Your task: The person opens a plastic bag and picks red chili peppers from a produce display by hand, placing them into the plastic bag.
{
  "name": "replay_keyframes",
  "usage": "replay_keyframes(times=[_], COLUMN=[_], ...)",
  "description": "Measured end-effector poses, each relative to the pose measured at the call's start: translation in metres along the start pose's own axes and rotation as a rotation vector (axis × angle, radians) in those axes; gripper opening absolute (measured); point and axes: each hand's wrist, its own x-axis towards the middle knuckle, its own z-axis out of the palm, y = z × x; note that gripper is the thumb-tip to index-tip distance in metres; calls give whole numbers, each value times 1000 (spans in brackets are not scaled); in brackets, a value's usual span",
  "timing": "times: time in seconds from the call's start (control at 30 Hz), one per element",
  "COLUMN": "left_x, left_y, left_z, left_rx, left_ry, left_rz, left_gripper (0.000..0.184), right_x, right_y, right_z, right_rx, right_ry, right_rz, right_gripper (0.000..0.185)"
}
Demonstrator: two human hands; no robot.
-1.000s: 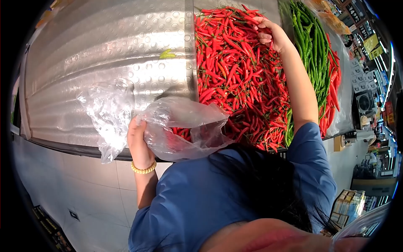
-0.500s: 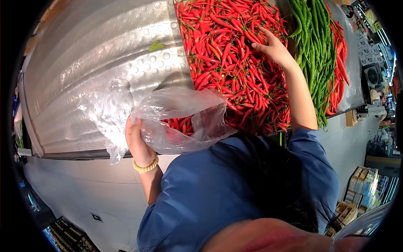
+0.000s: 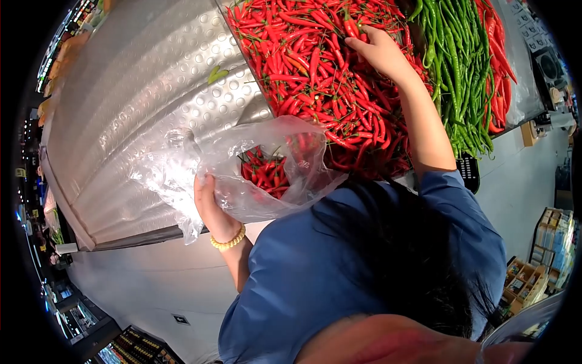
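My left hand (image 3: 212, 211) grips the edge of a clear plastic bag (image 3: 236, 203), thumb on top. The bag's mouth gapes, and several red chili peppers (image 3: 265, 173) lie inside it. Across the large pile of red chili peppers (image 3: 321, 91), my right hand (image 3: 383, 56) reaches to the far part. Its thumb and index finger close around red chilies at the fingertips; the other fingers are largely hidden behind the hand.
Long green peppers (image 3: 454, 54) lie right of the red pile, with larger red peppers (image 3: 498, 73) beyond them. A dimpled metal display surface (image 3: 145, 103) extends left, bearing a small green piece (image 3: 217, 74). Shelves with boxes (image 3: 551, 242) stand at lower right.
My right hand has moved farther into the red pile, and its spread fingers have drawn in on chilies. My left hand still holds the bag, whose opening now shows more peppers. The view has shifted.
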Motion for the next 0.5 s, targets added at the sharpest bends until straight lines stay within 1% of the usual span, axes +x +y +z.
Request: replay_keyframes(times=[0.03, 0.07, 0.13, 0.17, 0.2, 0.27, 0.3, 0.4, 0.43, 0.5], left_x=[-2, -3, -5, -5, -6, -7, -9, -8, -8, -7], left_y=[1, 2, 1, 1, 1, 1, 2, 0, -1, -2], left_z=[3, 3, 1, 1, 3, 7, 10, 10, 8, 6], left_rx=[10, 17, 30, 29, 28, 27, 26, 6, -4, -1], left_ry=[34, 24, 2, 5, 6, 5, 2, -6, -7, 14], left_rz=[3, 5, 0, -4, -8, -12, -8, -11, -11, -28], left_gripper=[30, 29, 27, 26, 25, 24, 24, 23, 23, 22], right_x=[4, -3, -11, -15, -16, -21, -20, -31, -32, -31], right_y=[7, 5, 8, 6, 11, 15, 16, 7, 6, 15], right_z=[5, -3, -1, -1, 0, 7, 8, 16, 18, 22], right_rx=[298, 528, 932, 1038, 1229, 1466, 1562, 1667, 1655, 1733], right_ry=[-13, -73, -110, -105, -214, -214, -350, -136, -171, -361], right_rz=[9, 88, 45, 62, 28, 62, -6, 121, 75, 6], right_gripper=[21, 20, 21, 23, 25, 26, 28, 34, 41, 42])
